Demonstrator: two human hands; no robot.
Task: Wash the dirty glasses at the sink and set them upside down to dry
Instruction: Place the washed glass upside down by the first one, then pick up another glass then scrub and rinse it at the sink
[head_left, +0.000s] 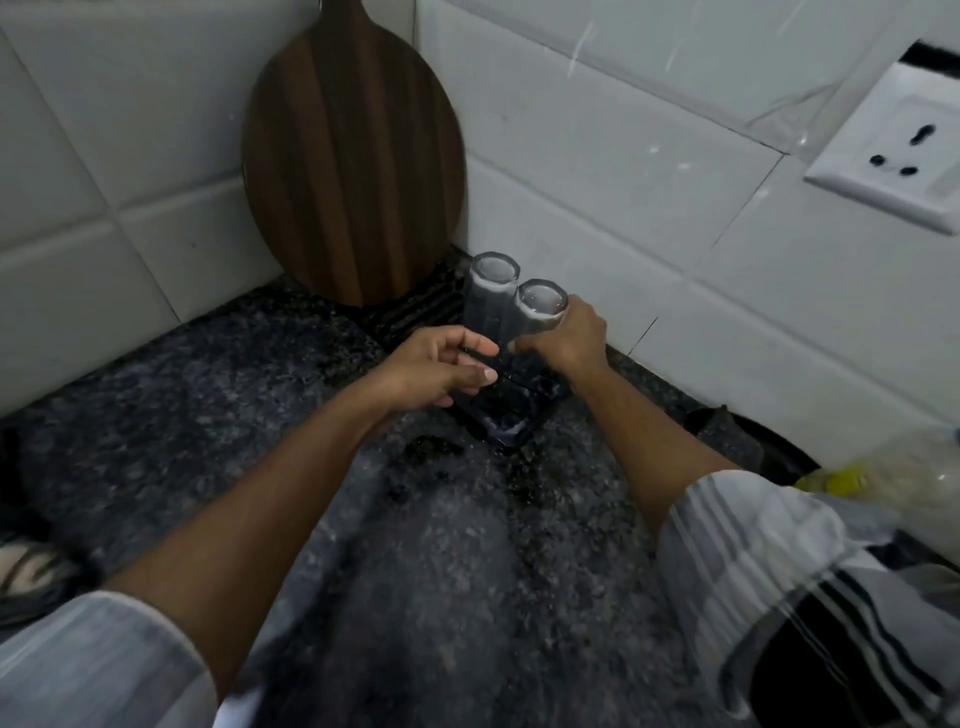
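Two clear glasses stand upside down, touching each other, on a dark tray (511, 415) in the tiled corner of the speckled granite desk (208, 395). The right hand (563, 338) wraps around the lower part of the nearer glass (537, 314), fingers curled against its side, thumb low near the tray. The farther glass (488, 296) sits just beyond and left of that hand, its base facing up like its neighbour's. The left hand (441, 369) hovers just in front of the farther glass, fingers loosely spread and half curled, gripping nothing; whether its fingertips touch the glass cannot be told. Beyond the left hand a round wooden cutting board (353, 166) leans upright against the wall tiles. Water marks darken the desk between the two forearms, nearer the person than the tray. Up and to the right of the right hand a white wall socket (898, 156) is set in the tiles. Both sleeves are pale, the right one striped (769, 561)
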